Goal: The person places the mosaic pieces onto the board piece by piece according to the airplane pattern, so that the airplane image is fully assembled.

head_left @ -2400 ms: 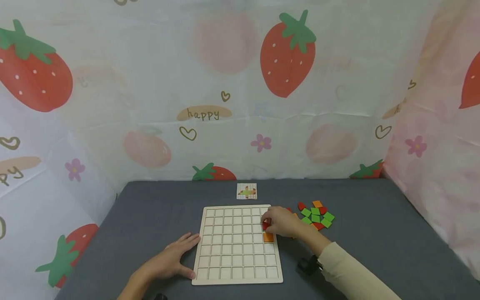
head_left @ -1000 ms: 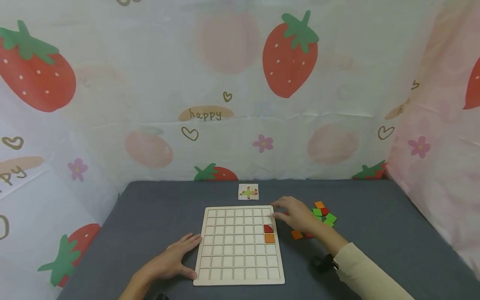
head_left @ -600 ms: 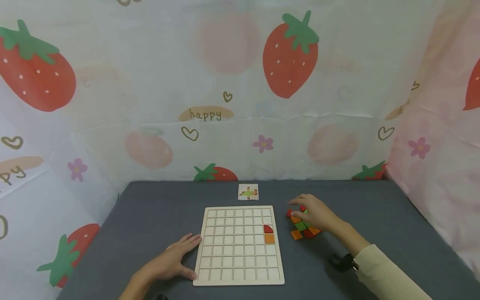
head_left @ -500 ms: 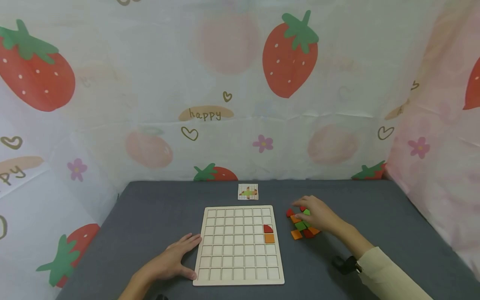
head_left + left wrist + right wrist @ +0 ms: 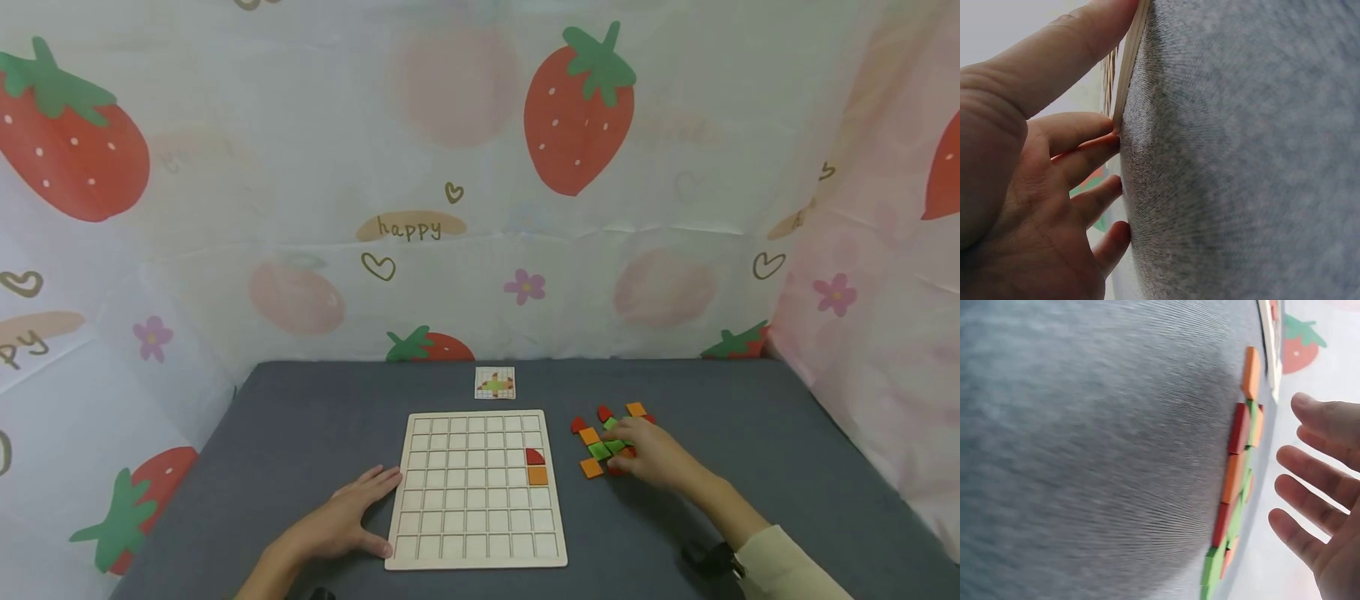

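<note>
A pale wooden grid board (image 5: 465,500) lies on the grey cloth, with a red rounded tile (image 5: 534,457) directly above an orange square tile (image 5: 537,476) in its right column. My left hand (image 5: 341,517) rests with spread fingers against the board's left edge; the left wrist view shows thumb and fingertips along that edge. Over the loose tiles on the right hovers my right hand (image 5: 656,454), hiding some of them. In the right wrist view its fingers are apart, hold nothing and stay clear of the tiles, among them an orange tile (image 5: 1250,374) and a red tile (image 5: 1239,428).
Behind the board lies a small picture card (image 5: 494,383) with a coloured pattern on a grid. The loose pile has green squares (image 5: 598,451), orange squares (image 5: 591,468) and red rounded pieces (image 5: 578,425). A strawberry-print curtain (image 5: 420,283) hangs round the table's back and sides.
My right hand has let go of the red tile on the board, then moved right over the pile and a little nearer to me. The left hand stays at the board's edge.
</note>
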A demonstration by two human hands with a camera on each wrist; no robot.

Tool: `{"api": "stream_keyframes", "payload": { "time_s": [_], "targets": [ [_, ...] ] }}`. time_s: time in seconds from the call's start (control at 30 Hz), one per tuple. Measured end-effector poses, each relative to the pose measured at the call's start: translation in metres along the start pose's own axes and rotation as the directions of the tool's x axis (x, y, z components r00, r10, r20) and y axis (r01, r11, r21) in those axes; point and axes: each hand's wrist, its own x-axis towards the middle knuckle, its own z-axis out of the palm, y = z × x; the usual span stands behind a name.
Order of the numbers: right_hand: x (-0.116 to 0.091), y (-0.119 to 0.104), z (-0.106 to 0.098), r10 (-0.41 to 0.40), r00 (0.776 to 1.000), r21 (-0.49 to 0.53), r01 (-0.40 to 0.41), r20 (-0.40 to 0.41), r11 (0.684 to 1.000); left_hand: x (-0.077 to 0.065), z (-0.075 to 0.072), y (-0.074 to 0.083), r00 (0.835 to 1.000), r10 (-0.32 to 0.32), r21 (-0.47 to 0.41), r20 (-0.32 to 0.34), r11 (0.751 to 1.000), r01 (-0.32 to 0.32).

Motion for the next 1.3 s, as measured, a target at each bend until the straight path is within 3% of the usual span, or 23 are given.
{"api": "stream_keyframes", "payload": {
  "time_s": [0.2, 1.0, 1.3],
  "targets": [
    [-0.003, 0.002, 0.006, 0.012, 1.0, 0.014, -0.012, 0.022, 1.0, 0.0, 0.0, 0.0, 1.0, -0.001, 0.009, -0.001, 1.0, 0.001],
    [-0.005, -0.001, 0.012, -0.056, 0.997, -0.087, 0.059, 0.044, 0.994, -0.002, 0.001, 0.001, 1.0, 0.0, -0.006, -0.01, 1.0, 0.0],
    [-0.005, -0.001, 0.014, -0.017, 0.999, -0.103, 0.021, 0.044, 0.994, -0.003, 0.0, 0.001, 1.0, 0.01, -0.001, -0.011, 1.0, -0.01]
  ]
}}
